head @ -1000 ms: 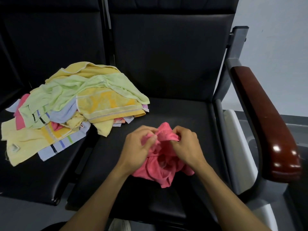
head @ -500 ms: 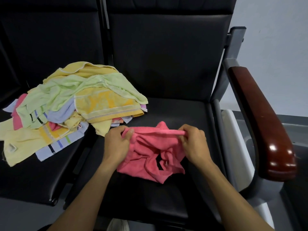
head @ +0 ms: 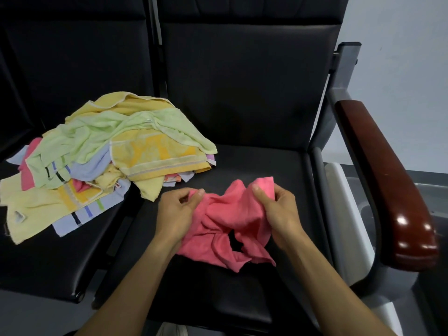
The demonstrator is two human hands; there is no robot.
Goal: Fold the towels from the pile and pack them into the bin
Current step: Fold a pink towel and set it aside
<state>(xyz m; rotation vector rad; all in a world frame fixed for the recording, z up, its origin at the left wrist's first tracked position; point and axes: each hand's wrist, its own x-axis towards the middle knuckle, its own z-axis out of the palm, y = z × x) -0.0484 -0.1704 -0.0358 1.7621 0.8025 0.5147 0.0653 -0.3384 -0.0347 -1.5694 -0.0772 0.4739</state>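
A crumpled pink towel (head: 230,221) lies on the black seat (head: 266,166) of the right-hand chair. My left hand (head: 177,212) pinches the towel's upper left edge between thumb and fingers. My right hand (head: 278,209) grips its upper right corner, which stands up above the fingers. The rest of the towel sags in folds between and below my hands. A pile of towels (head: 97,161) in yellow, light green, lilac and pink lies on the left seat and spills over the gap between the seats.
A brown wooden armrest (head: 388,185) on a grey frame borders the right seat. Beyond it on the right is part of a white and grey bin (head: 346,214), low beside the chair. Black backrests rise behind both seats.
From bunched together at the towel's middle, my hands moved apart along its upper edge. The right hand now holds a corner raised, and the edge between my hands has gone slack.
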